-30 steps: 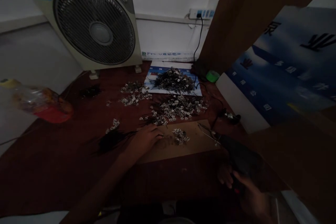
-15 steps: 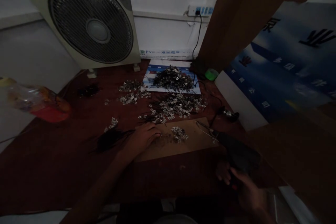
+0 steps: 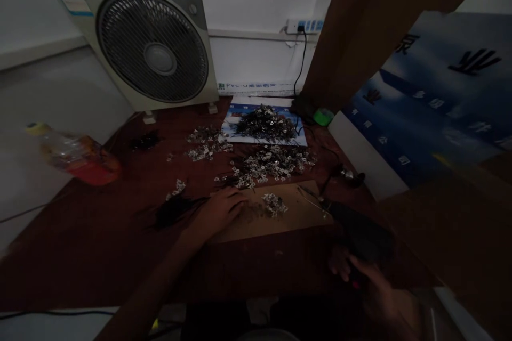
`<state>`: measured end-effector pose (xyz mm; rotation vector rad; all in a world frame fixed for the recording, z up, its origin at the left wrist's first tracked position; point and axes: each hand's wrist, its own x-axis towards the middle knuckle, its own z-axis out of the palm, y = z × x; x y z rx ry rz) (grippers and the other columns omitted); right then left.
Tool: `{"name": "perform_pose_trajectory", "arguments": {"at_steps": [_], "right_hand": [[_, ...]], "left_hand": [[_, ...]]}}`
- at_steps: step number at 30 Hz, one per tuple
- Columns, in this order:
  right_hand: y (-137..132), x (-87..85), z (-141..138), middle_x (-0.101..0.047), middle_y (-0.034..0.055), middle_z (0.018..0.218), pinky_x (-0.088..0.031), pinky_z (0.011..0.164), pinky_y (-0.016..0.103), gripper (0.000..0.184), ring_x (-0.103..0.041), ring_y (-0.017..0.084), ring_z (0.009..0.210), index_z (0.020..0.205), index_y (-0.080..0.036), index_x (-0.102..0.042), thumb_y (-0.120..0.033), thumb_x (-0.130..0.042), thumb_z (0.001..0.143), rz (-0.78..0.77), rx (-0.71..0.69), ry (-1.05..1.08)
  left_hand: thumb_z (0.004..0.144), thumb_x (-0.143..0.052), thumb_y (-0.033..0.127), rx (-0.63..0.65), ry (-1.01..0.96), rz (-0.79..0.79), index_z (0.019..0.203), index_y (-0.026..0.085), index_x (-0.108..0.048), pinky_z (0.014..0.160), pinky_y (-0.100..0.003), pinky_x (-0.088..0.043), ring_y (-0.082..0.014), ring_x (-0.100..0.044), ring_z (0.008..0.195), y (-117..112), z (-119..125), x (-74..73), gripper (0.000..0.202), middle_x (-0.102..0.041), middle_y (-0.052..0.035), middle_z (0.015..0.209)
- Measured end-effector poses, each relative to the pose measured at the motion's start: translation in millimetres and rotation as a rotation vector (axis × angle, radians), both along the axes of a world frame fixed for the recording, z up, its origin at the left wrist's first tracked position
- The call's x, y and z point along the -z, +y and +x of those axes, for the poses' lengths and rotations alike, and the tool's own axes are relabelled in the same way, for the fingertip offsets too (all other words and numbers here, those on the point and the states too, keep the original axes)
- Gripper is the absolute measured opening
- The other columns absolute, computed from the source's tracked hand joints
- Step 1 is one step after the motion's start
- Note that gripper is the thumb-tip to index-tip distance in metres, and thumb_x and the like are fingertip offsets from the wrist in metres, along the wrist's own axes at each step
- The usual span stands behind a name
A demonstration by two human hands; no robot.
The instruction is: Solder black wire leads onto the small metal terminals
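My left hand (image 3: pixel 222 210) lies palm down on the left end of a brown cardboard sheet (image 3: pixel 240 229), its fingers stretched out and slightly apart. Just right of its fingertips is a small heap of whitish metal parts (image 3: pixel 274 204). At the lower right, my right hand (image 3: pixel 360 272) is closed around a dark object with a small red spot; darkness hides its kind. Above that hand lies a dark, flat, elongated thing (image 3: pixel 362 229). Beside my left wrist sits a black bundle of thin strands (image 3: pixel 176 210), with a few whitish parts (image 3: pixel 176 188) behind it.
Larger piles of whitish parts with black strands lie on the table (image 3: pixel 272 165) and on a printed sheet (image 3: pixel 264 122). A box fan (image 3: pixel 160 58) stands at the back left, a bottle (image 3: pixel 88 160) at left. Green tape (image 3: pixel 322 116) and a cord (image 3: pixel 302 64) are at right.
The whole view has shifted slightly, the fan and bottle now sitting lower and further right in the picture. Both hands keep nearly the same places and poses.
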<state>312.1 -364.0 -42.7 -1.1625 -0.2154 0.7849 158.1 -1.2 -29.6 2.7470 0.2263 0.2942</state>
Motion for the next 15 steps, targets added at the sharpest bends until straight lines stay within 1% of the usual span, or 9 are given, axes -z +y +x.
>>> {"name": "perform_pose_trajectory", "arguments": {"at_steps": [3,5,7,9,10,11,12,13,15], "right_hand": [[1.4,-2.6,-0.9,-0.046,0.0001,0.059,-0.047,0.064,0.037,0.034,-0.044,0.018,0.059,0.062,-0.022,-0.061,-0.041,-0.073,0.088,-0.033,-0.003,-0.026],[1.6,-7.1,0.1,-0.046,0.0005,0.058,-0.046,0.061,0.036,0.038,-0.046,0.019,0.059,0.061,-0.023,-0.061,-0.047,-0.076,0.086,-0.059,0.005,-0.054],[-0.4,-12.4,2.2,-0.049,0.001,0.057,-0.05,0.061,0.036,0.04,-0.049,0.02,0.059,0.062,-0.024,-0.064,-0.053,-0.08,0.084,-0.096,0.004,-0.08],[-5.1,-15.6,3.7,-0.056,0.0026,0.057,-0.056,0.065,0.038,0.039,-0.054,0.021,0.06,0.063,-0.025,-0.069,-0.056,-0.085,0.081,-0.149,-0.022,-0.106],[-8.3,-15.5,3.5,-0.062,0.0043,0.06,-0.059,0.067,0.039,0.036,-0.059,0.023,0.062,0.066,-0.026,-0.074,-0.056,-0.086,0.081,-0.185,-0.035,-0.117],[-12.1,-14.0,2.2,-0.066,0.0058,0.06,-0.061,0.069,0.039,0.037,-0.062,0.023,0.062,0.063,-0.026,-0.075,-0.057,-0.087,0.079,-0.216,-0.042,-0.133],[-16.5,-11.1,-0.1,-0.072,0.0067,0.066,-0.064,0.073,0.038,0.035,-0.066,0.024,0.064,0.065,-0.027,-0.078,-0.056,-0.084,0.084,-0.263,-0.027,-0.142],[-21.5,-6.8,-3.3,-0.077,0.0067,0.073,-0.065,0.076,0.035,0.033,-0.071,0.024,0.068,0.07,-0.028,-0.082,-0.054,-0.08,0.09,-0.314,-0.006,-0.151],[-33.7,4.8,-10.8,-0.083,0.0054,0.084,-0.067,0.078,0.031,0.02,-0.078,0.025,0.08,0.083,-0.03,-0.087,-0.048,-0.081,0.091,-0.386,0.026,-0.182]], "left_hand": [[0.108,-0.06,0.029,-0.003,-0.008,-0.011,0.116,0.023,-0.076,0.095,-0.036,-0.054,-0.0233,-0.067,0.111,-1.1,2.7,-1.7,0.019,-0.072,-0.0072,0.119],[0.108,-0.061,0.028,0.007,-0.012,-0.011,0.11,0.022,-0.077,0.092,-0.034,-0.054,-0.0226,-0.067,0.108,-2.8,5.7,-2.9,0.017,-0.073,-0.0064,0.113],[0.108,-0.061,0.028,0.018,-0.021,-0.007,0.112,0.023,-0.077,0.094,-0.034,-0.054,-0.0219,-0.068,0.109,-4.9,7.1,-4.3,0.018,-0.073,-0.0061,0.114],[0.108,-0.06,0.031,0.015,-0.038,0.002,0.119,0.024,-0.076,0.096,-0.033,-0.055,-0.0214,-0.068,0.112,-5.7,3.5,-6.0,0.02,-0.073,-0.0064,0.118],[0.109,-0.059,0.033,0.006,-0.048,0.009,0.121,0.024,-0.075,0.098,-0.033,-0.055,-0.0212,-0.068,0.113,-4.9,-1.4,-7.1,0.022,-0.073,-0.0066,0.12],[0.11,-0.058,0.035,-0.01,-0.06,0.019,0.123,0.024,-0.074,0.099,-0.033,-0.055,-0.021,-0.067,0.115,-3.2,-9.0,-8.4,0.024,-0.073,-0.0067,0.122],[0.11,-0.056,0.036,-0.034,-0.073,0.031,0.124,0.024,-0.074,0.101,-0.033,-0.055,-0.0209,-0.067,0.116,-0.5,-19.4,-10.0,0.025,-0.073,-0.0067,0.123],[0.111,-0.054,0.037,-0.065,-0.086,0.046,0.123,0.024,-0.074,0.102,-0.034,-0.054,-0.0207,-0.067,0.116,3.2,-32.5,-11.7,0.026,-0.073,-0.0065,0.123],[0.112,-0.05,0.038,-0.159,-0.111,0.083,0.124,0.024,-0.073,0.101,-0.036,-0.054,-0.0218,-0.066,0.115,12.2,-64.7,-15.3,0.029,-0.073,-0.0072,0.122]]}}
